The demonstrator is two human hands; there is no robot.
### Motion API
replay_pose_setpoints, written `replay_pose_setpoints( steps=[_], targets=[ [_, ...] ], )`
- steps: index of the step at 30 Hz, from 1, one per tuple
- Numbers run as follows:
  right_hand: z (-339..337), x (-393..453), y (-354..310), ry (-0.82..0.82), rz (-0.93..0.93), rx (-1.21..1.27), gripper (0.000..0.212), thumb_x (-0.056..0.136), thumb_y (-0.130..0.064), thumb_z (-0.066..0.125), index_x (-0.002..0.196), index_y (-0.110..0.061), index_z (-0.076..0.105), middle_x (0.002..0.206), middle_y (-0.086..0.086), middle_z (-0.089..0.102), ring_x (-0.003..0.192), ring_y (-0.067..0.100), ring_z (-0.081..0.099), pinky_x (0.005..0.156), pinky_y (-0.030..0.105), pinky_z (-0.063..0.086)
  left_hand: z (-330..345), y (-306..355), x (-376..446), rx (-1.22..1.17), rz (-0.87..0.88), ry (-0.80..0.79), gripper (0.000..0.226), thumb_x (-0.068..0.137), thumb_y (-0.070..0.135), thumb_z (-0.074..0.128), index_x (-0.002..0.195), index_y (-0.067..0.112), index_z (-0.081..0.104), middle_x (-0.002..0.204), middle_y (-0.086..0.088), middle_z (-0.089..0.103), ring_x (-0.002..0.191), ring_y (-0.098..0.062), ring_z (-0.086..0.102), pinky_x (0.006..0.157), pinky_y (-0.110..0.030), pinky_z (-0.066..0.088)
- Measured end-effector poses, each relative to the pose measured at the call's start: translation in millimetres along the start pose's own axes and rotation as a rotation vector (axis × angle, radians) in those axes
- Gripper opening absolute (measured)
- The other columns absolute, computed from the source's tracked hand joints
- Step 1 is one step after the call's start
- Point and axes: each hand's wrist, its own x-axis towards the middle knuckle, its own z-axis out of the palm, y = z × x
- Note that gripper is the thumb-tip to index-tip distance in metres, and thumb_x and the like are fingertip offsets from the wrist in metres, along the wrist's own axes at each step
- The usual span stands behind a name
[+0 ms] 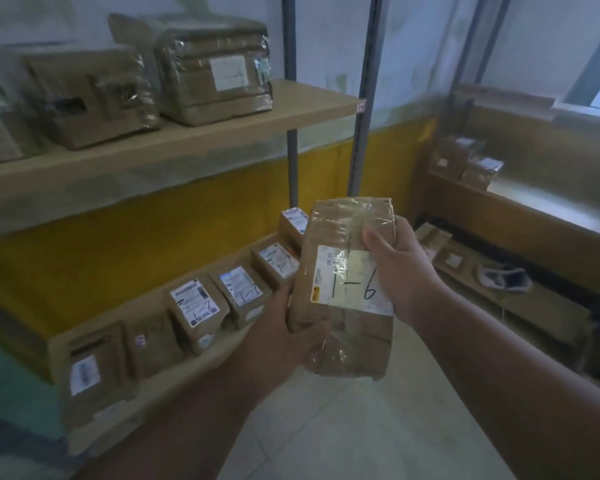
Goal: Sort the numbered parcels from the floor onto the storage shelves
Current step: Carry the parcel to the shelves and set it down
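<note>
I hold a brown taped parcel (343, 334) upright in front of me, its white label marked "1-6" in black pen. My left hand (284, 337) grips its lower left side from underneath. My right hand (402, 268) grips its upper right edge, thumb across the front above the label. Behind and to the left, the lower shelf (187, 375) carries a row of several small labelled parcels (196, 311), some marked "1-7".
The upper shelf (174, 140) holds large brown wrapped boxes (215, 71). Grey metal uprights (364, 98) stand behind the parcel. A second shelf unit (534, 216) at the right carries small parcels (465, 161). Flat packages (454, 258) lie low at the right. Pale floor tiles (343, 427) are below.
</note>
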Motion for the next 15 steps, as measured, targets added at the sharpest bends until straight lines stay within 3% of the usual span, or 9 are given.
replay_pose_setpoints(
  steps=[4,8,13,15],
  targets=[
    [-19,36,-4,-0.04,0.014,0.001,0.01,0.092,-0.047,0.061,0.101,-0.048,0.057,0.095,-0.006,0.073,0.092,0.026,0.072,0.081,0.057,0.058,25,9,26,-0.019,-0.009,0.028,0.052,0.089,0.003,0.07,0.122,0.039,0.054,0.102,0.022,0.075,0.094,-0.004,0.072,0.071,-0.02,0.057],
    [-42,75,-8,-0.097,-0.023,-0.013,0.02,0.093,-0.046,0.061,0.112,-0.042,0.056,0.097,-0.004,0.073,0.091,0.024,0.072,0.081,0.055,0.059,53,21,57,0.0,0.011,0.103,0.048,0.09,0.004,0.068,0.117,0.043,0.054,0.102,0.022,0.075,0.094,-0.003,0.072,0.069,-0.016,0.055],
    [-78,131,-31,-0.235,-0.103,-0.03,0.025,0.096,-0.042,0.059,0.118,-0.035,0.052,0.1,0.0,0.071,0.088,0.024,0.072,0.077,0.051,0.061,109,41,92,-0.055,0.088,0.33,0.062,0.09,0.008,0.07,0.13,0.048,0.044,0.112,0.019,0.073,0.101,-0.004,0.071,0.073,-0.021,0.057],
    [-91,152,-48,-0.285,-0.154,-0.065,0.023,0.097,-0.043,0.057,0.117,-0.034,0.051,0.096,0.001,0.068,0.079,0.022,0.069,0.068,0.041,0.062,128,58,107,-0.047,0.112,0.408,0.064,0.09,0.009,0.07,0.13,0.05,0.042,0.112,0.019,0.072,0.099,-0.005,0.071,0.073,-0.023,0.058]
  ],
)
